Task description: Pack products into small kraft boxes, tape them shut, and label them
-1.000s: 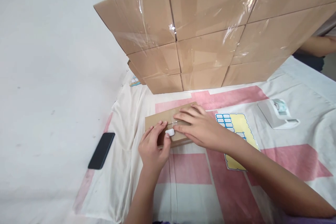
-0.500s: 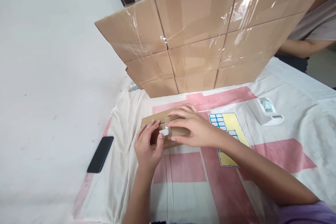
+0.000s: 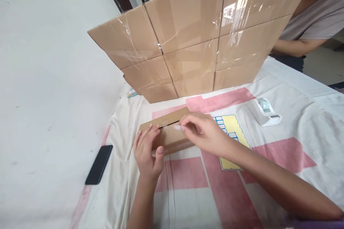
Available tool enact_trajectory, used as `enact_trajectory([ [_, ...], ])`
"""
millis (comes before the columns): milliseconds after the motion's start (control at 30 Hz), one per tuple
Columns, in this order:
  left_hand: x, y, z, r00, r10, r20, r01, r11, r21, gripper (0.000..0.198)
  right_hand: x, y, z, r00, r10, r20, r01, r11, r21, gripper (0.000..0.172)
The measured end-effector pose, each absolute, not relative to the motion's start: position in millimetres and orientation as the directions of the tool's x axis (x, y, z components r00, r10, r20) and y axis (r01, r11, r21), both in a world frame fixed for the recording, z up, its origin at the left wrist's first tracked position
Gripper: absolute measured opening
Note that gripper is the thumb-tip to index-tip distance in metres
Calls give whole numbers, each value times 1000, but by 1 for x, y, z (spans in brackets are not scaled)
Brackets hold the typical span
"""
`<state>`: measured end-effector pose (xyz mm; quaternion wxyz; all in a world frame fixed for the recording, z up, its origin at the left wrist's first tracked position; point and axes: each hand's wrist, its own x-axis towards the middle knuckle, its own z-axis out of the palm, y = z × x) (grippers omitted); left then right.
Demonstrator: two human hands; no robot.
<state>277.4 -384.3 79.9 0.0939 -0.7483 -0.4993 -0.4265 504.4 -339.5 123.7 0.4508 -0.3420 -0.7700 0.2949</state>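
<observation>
A small closed cardboard box (image 3: 172, 140) lies on the cloth in front of me, with a dark slit along its flap edge. My left hand (image 3: 147, 148) rests on the box's left end, fingers spread and thumb raised, gripping nothing. Above the right part of the box, my right hand (image 3: 200, 128) is closed in a pinch. Between its fingertips is a small white piece (image 3: 177, 127), blurred; whether it is tape or a label I cannot tell.
A large taped cardboard panel (image 3: 188, 57) stands behind the box. To the right are a yellow label sheet (image 3: 233, 157) and a white tape dispenser (image 3: 264, 112). A black phone (image 3: 99, 164) lies at left by the wall. Another person's arm (image 3: 292, 47) shows beyond the panel.
The white piece has gone from beside my left thumb into my right fingertips. My right hand has lifted and closed to a pinch; my left thumb has come away. The view has shifted slightly.
</observation>
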Motion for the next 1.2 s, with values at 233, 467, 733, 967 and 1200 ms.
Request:
enact_trajectory([
  [233,267,-374,75,331,713,618,905,-424,5,52,549,-316,62,-104,970,221,336,243,-910,9],
  [467,268,-371,71,308,723,618,917,-399,10,52,527,-315,19,-147,941,304,245,333,-911,8],
  [733,266,-372,68,316,707,633,917,-399,-11,59,519,-330,12,-71,882,466,197,471,-860,12],
  [967,264,-373,66,309,710,633,912,-410,15,58,515,-334,3,-55,882,468,176,470,-865,13],
  [1200,263,-374,65,302,706,640,922,-387,-8,57,513,-334,-3,-31,843,537,86,538,-839,17],
])
